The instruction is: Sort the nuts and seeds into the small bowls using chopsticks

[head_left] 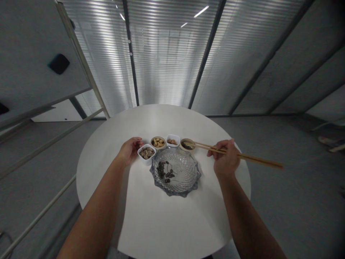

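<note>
My right hand (226,157) is closed round a pair of long wooden chopsticks (260,160); their tips reach into a round bowl (188,145) with dark contents. My left hand (130,150) rests on the table beside a white square bowl of striped seeds (147,153), fingers loosely curled and apart, holding nothing visible. Between the hands stand a round bowl of yellowish pieces (157,142) and a small white bowl of brown pieces (172,141). Nearer me is a scalloped glass dish (185,172) with dark seeds (165,172) on its left side.
Everything stands on a round white table (172,223). Beyond it are windows with blinds (167,64). A board on a pale metal frame (78,54) stands at the left. Part of a shoe shows at the far right.
</note>
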`<state>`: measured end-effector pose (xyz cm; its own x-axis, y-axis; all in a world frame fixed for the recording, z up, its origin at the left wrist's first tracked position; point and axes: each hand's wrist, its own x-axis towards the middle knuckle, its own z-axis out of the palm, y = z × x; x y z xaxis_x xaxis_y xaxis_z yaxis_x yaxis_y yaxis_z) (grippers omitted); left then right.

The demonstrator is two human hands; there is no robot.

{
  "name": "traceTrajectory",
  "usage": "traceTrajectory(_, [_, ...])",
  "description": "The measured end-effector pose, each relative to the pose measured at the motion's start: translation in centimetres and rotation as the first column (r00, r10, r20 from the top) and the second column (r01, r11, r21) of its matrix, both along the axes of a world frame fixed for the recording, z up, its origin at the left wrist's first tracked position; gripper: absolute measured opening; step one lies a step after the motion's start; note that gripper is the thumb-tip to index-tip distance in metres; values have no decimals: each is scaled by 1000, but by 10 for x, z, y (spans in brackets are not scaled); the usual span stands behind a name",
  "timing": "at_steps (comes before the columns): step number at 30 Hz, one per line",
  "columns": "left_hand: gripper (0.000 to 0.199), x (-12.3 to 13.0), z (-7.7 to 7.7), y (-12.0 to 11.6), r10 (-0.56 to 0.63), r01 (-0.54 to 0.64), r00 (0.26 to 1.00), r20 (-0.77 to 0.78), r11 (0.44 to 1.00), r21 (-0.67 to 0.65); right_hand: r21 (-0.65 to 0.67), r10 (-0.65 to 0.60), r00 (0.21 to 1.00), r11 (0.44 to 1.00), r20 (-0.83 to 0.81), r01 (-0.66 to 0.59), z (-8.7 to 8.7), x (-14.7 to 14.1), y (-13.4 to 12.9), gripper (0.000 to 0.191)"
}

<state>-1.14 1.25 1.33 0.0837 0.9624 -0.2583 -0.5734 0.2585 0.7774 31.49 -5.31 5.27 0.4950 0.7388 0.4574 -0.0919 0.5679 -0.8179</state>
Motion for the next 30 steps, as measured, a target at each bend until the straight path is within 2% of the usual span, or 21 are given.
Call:
traceTrajectory(2, [7, 0, 0, 0, -6, 6, 1000, 2, 1000, -1, 6, 20, 1000, 1000, 11, -20, -1, 0, -1, 42])
traceTrajectory(5, [6, 1, 1, 0, -12, 12, 1000, 6, 1000, 2, -13, 168, 986, 986, -1, -168, 1, -4, -5, 42])
traceTrajectory(8, [4, 1, 2, -1, -18, 17, 1000, 10, 1000, 9, -88, 355, 935, 932, 7, -353, 2, -9, -9, 43])
traceTrajectory(12, [5, 1, 4, -2, -7, 6, 1000, 7, 1000, 10, -230, 507, 860, 845, 56, -483, -2, -12, -12, 43])
traceTrajectory(15, [5, 2, 4, -3, 2, -2, 1000, -1, 1000, 10, -313, 570, 817, 795, 87, -520, -5, -11, -12, 42])
traceTrajectory(18, [6, 1, 2, -2, 1, -1, 1000, 0, 1000, 1, -356, 599, 793, 768, 110, -531, -7, -10, -12, 39])
traceTrajectory(26, [6, 2, 3, -2, -13, 13, 1000, 24, 1000, -10, -351, 591, 783, 787, 196, -507, -7, -10, -10, 39])
traceTrajectory(30, [4, 2, 4, -3, -12, 13, 1000, 24, 1000, -19, -373, 608, 765, 773, 212, -512, -7, -10, -10, 38])
